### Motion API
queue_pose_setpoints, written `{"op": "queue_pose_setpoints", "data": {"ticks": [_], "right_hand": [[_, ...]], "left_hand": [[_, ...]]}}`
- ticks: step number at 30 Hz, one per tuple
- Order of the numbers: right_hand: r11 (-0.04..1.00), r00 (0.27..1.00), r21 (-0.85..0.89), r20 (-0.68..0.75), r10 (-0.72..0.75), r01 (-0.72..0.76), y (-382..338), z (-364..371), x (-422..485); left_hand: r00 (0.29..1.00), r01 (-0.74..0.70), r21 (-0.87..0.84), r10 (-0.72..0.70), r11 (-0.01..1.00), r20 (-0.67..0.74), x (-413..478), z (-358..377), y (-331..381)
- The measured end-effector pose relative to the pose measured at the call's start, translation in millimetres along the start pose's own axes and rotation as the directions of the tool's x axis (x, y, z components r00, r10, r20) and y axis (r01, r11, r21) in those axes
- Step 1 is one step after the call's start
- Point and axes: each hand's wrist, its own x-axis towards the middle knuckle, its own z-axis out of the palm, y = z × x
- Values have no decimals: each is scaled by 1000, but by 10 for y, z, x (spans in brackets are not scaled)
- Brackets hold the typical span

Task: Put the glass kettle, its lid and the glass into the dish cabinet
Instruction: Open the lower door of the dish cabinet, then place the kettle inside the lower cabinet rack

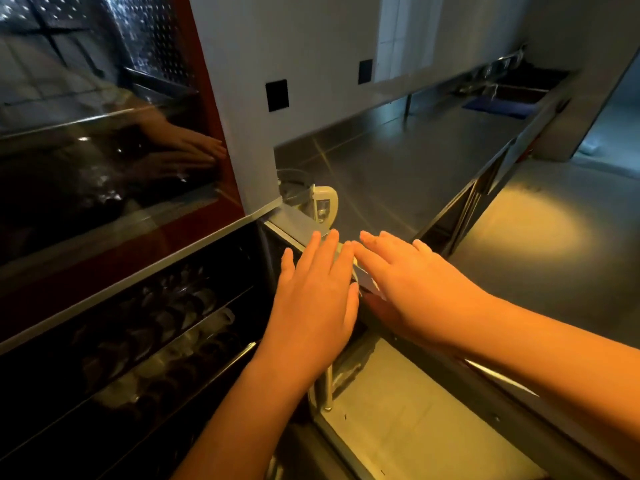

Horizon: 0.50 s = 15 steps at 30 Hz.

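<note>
Steel counter runs off to the right in the head view. The glass kettle stands at its near end, tight beside the dish cabinet, with its cream handle toward the person. Both the left hand and the right hand are flat, fingers straight, holding nothing, just short of the kettle over the counter's corner. I cannot make out the lid or the glass. My advice: wrap one hand round the handle, put the other under the body, and lift upright, clear of the cabinet's frame.
</note>
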Motion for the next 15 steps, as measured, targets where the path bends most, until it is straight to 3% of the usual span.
{"op": "queue_pose_setpoints", "data": {"ticks": [5,9,15], "right_hand": [[999,997,-4,59,41,-41,36,16,336],[995,997,-75,35,71,-68,32,32,605],[986,986,-44,12,164,-163,42,23,886]], "left_hand": [[999,-33,20,33,999,30,281,28,-220],[997,-75,20,75,997,26,491,46,-426],[985,-170,60,169,984,33,801,35,-668]]}}
